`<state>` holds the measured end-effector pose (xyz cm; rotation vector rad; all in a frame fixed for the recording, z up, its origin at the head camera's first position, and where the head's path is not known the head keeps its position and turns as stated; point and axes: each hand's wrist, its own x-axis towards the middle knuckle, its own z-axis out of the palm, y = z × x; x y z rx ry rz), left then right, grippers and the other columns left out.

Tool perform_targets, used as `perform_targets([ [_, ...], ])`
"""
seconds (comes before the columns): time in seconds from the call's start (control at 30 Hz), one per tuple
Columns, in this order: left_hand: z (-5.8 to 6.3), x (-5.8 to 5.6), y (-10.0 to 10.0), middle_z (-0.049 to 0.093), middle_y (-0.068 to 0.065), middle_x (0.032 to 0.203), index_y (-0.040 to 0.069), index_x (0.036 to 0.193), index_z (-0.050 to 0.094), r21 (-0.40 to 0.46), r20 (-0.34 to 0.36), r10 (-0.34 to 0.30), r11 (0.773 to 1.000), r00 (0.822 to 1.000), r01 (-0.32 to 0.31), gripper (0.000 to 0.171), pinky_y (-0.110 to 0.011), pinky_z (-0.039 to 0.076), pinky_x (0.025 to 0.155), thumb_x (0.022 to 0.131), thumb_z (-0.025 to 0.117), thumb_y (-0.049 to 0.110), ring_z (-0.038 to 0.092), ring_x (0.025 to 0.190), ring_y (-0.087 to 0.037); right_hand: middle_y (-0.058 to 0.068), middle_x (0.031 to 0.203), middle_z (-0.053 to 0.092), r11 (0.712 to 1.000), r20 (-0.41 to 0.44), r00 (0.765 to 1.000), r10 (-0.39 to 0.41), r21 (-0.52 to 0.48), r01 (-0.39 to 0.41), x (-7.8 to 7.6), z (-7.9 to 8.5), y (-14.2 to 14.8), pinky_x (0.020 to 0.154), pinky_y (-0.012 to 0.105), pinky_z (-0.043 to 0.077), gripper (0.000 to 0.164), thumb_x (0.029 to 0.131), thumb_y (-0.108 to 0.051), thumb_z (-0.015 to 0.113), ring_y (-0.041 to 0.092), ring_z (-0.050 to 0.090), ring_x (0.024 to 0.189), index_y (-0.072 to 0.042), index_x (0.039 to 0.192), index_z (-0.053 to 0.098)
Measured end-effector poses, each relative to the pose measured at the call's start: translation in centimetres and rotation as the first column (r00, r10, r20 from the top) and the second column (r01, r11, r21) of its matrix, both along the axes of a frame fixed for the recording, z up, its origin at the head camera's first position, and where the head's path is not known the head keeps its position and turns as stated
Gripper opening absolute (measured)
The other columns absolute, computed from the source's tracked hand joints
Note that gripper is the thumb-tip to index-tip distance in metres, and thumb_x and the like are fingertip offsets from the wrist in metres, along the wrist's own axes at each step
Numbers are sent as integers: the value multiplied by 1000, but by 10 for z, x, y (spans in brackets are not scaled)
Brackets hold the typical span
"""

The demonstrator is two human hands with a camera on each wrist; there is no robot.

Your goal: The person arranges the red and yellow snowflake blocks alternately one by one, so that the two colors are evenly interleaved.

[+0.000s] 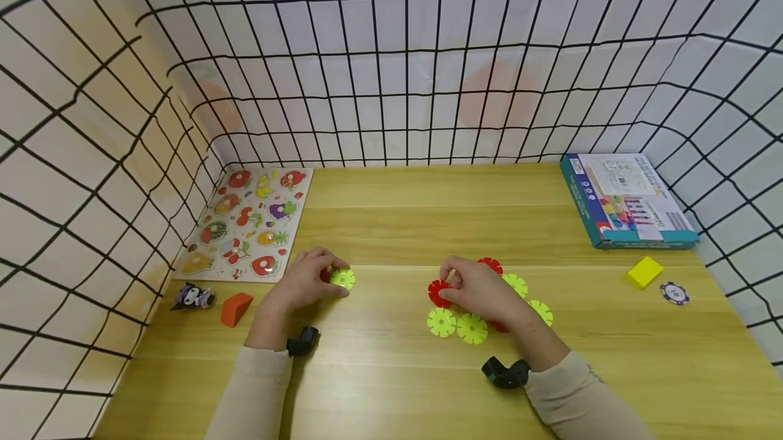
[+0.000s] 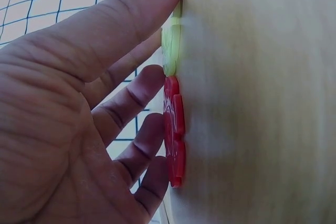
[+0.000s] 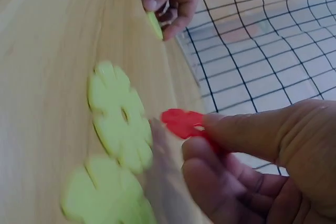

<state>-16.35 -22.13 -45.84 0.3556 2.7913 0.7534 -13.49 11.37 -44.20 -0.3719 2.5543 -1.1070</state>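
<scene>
The right hand [image 1: 480, 287] has a red notched plastic disc [image 1: 437, 292] pinched at its fingertips.
Thumb and forefinger are clamped on its rim. It's round, so pretty much equal every way, but it sits tilted, free edge poking past the fingertips toward the left hand [image 1: 306, 280]. That one's thumb and forefinger grip opposite edges of a yellow-green notched plastic disc [image 1: 344, 279] lying flat on the pale wooden table [image 1: 391, 222], with a second red plastic disc [image 2: 173, 129] flat right beside it, under the other fingers. Two loose yellow-green discs [image 1: 442, 322] lie just on the person's side of the pinched red one. Farther out left, there's an orange wedge-shaped block [image 1: 235, 309].
</scene>
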Motion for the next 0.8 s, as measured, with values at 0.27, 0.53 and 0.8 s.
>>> perform_targets([
  [0.27,-4,0,-1,50,10,111,32,106,65,-11,-5,8,1000,1000,-8,40,-35,34,75,69,80,39,37,97,-20,3,71,58,991,9,1000,18,-131,-16,2,-6,-35,49,31,48,27,85,-20,67,20,61,58,-24,110,58],
  [0.53,-5,0,0,49,10,111,33,104,65,-18,13,30,999,999,-30,38,-35,35,78,70,80,39,36,99,-20,5,72,58,969,37,999,14,-245,-4,2,-12,-74,52,29,51,27,86,-18,66,19,63,59,-20,112,57],
  [0.8,-2,0,1,50,10,111,35,103,64,-23,19,39,999,999,-39,38,-35,36,78,69,79,40,37,99,-19,3,66,61,988,15,1000,5,-157,-2,-12,-17,-104,48,28,46,28,88,-18,63,15,60,53,-17,116,55],
])
